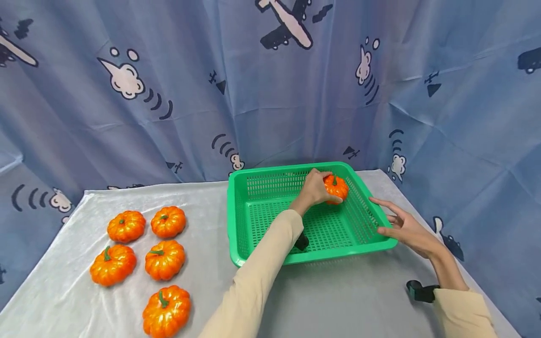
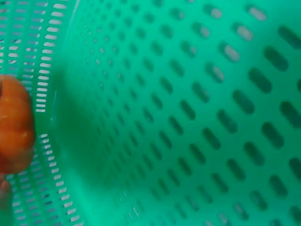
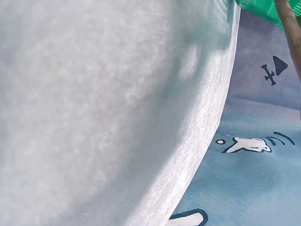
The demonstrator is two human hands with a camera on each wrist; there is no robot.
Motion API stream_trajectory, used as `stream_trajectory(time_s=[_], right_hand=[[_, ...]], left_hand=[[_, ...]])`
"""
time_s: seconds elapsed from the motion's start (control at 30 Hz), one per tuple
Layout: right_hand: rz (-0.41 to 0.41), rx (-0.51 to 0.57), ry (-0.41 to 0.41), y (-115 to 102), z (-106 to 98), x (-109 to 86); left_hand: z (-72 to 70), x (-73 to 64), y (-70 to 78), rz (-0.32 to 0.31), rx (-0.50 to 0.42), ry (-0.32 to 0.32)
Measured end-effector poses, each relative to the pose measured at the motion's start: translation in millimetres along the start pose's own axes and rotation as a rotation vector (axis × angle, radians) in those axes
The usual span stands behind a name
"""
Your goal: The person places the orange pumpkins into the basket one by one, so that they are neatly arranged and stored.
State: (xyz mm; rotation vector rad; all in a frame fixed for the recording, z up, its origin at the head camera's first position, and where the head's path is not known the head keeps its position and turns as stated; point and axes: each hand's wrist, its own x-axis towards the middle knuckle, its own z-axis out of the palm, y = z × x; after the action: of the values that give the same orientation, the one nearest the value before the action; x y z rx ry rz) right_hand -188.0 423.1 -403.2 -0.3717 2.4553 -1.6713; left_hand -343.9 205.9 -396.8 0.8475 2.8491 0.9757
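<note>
A small orange pumpkin (image 1: 336,187) with a green stem is inside the green plastic basket (image 1: 334,257), at its right back part. My left hand (image 1: 314,190) reaches over the front rim and grips this pumpkin, thumb in front and fingers behind. In the left wrist view the pumpkin (image 2: 16,125) shows at the left edge, close to the slotted wall. At the basket's right side, my right hand (image 1: 412,230) holds the rim, with the thumb over the edge. Only a finger (image 3: 289,28) of it and a corner of the basket (image 3: 261,8) appear in the right wrist view.
Several more orange pumpkins lie on the white tablecloth (image 1: 207,220) left of the basket; the nearest pumpkin (image 1: 166,312) is by the front. A blue patterned curtain (image 1: 190,94) hangs behind the table and along its right edge.
</note>
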Motion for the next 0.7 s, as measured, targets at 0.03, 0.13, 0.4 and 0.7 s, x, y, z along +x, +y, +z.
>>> stream_trajectory(time_s=[0.03, 0.13, 0.4, 0.7], right_hand=[[-0.003, -0.001, -0.002, 0.3, 0.4, -0.6], [-0.006, -0.007, -0.005, 0.0, 0.8, -1.8], [0.005, -0.012, -0.002, -3.2, -1.6, -1.8], [0.025, -0.006, -0.010, -1.8, -0.7, 1.1]], left_hand=[[1.4, -0.9, 0.8, -0.005, 0.002, -0.009], [2.3, -2.5, 2.8, -0.022, 0.013, -0.026], [10.6, 1.1, 2.6, -0.052, -0.014, -0.058], [0.1, 0.3, 11.4, -0.036, 0.142, -0.161]])
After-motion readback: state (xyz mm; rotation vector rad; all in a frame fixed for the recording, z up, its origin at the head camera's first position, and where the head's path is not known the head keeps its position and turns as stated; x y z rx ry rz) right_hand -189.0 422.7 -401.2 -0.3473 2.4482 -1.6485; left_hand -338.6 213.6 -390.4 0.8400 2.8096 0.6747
